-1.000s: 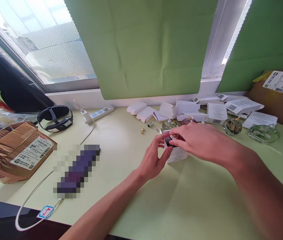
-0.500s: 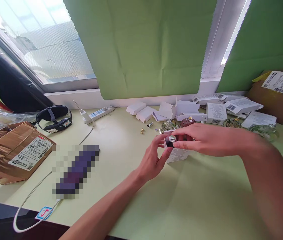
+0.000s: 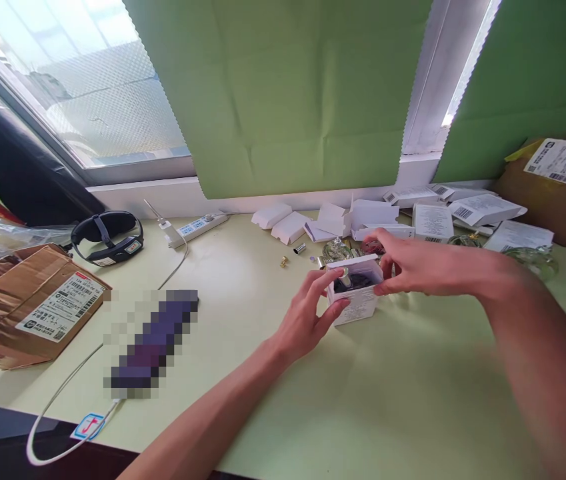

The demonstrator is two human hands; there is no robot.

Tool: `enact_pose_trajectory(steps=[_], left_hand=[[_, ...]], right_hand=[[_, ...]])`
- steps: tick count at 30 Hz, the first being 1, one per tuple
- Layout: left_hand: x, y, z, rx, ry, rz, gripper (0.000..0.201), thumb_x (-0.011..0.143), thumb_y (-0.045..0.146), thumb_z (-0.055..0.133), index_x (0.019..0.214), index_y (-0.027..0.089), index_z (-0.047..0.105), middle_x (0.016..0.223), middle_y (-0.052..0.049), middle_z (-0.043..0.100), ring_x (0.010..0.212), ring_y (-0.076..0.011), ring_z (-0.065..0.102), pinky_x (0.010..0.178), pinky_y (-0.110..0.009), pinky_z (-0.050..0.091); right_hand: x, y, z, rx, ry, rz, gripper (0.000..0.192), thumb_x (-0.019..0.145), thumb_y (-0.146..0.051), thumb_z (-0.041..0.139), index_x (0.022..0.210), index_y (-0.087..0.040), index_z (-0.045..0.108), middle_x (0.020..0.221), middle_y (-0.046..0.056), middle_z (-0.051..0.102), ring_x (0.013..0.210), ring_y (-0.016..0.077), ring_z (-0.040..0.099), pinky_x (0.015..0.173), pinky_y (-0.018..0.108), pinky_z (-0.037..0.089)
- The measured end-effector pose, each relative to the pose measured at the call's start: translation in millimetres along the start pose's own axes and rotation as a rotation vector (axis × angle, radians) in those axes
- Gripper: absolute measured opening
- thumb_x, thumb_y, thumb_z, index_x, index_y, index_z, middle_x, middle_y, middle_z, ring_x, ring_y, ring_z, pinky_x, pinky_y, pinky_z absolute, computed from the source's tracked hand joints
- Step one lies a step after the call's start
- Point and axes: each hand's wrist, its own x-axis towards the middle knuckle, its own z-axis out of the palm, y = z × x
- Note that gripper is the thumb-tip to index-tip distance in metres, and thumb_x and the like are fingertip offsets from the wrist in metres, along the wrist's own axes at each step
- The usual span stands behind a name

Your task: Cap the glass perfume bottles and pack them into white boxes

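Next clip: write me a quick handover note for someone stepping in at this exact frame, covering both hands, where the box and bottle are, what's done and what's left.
Left hand: grips the left side of the small white box, which stands on the green table.
Right hand: fingers at the box's right rim and open top flap; nothing lifted.
Inside the box: a dark bottle with a silver cap, visible through the open top.
Nearby: other glass bottles and empty white cartons behind; small metal caps to the left.
Done: bottle sits in the box.
Left: the top flap is not yet closed.
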Motion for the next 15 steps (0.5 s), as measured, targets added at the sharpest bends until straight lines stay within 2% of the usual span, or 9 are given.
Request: enact_pose_trajectory(steps=[3,5,8,15], left_hand=[[-0.5,-1.2,-0.9,0.008,0.004,0.010,0.054,0.097,0.022,0.057,0.146,0.031,0.037,0.131,-0.012,0.054,0.113,-0.0206,0.058,0.092,-0.038,0.055],[0.6,-2.4,-2.8,0.012,0.019,0.020,0.053,0.097,0.019,0.056,0.146,0.030,0.038,0.132,-0.012,0.054,0.113,-0.0199,0.058,0.091,-0.037,0.055],[3.7,-4.5,-6.0,0.003,0.039,0.033,0.051,0.097,0.018,0.054,0.145,0.029,0.039,0.132,-0.012,0.054,0.115,-0.0192,0.057,0.089,-0.034,0.056],[7.4,-6.7,-9.1,0.003,0.047,0.061,0.045,0.098,0.017,0.054,0.140,0.028,0.045,0.131,-0.010,0.056,0.116,-0.0178,0.057,0.088,-0.030,0.056]], right_hand=[[3.9,-4.4,-1.6,-0.048,-0.089,-0.046,0.020,0.083,-0.039,0.061,0.092,-0.023,0.052,0.083,0.002,0.063,0.067,0.0175,0.060,0.050,0.027,0.040],[6.8,-6.2,-2.1,-0.042,-0.113,-0.074,0.019,0.084,-0.039,0.060,0.083,-0.022,0.052,0.078,0.001,0.062,0.063,0.0157,0.058,0.048,0.026,0.038],[10.5,-7.3,-0.9,-0.026,-0.093,-0.092,0.021,0.084,-0.041,0.061,0.085,-0.022,0.053,0.073,0.000,0.063,0.059,0.0151,0.057,0.048,0.026,0.038],[13.9,-4.8,2.5,-0.051,-0.062,-0.123,0.025,0.085,-0.045,0.060,0.087,-0.021,0.055,0.074,0.002,0.067,0.062,0.0176,0.061,0.050,0.028,0.037]])
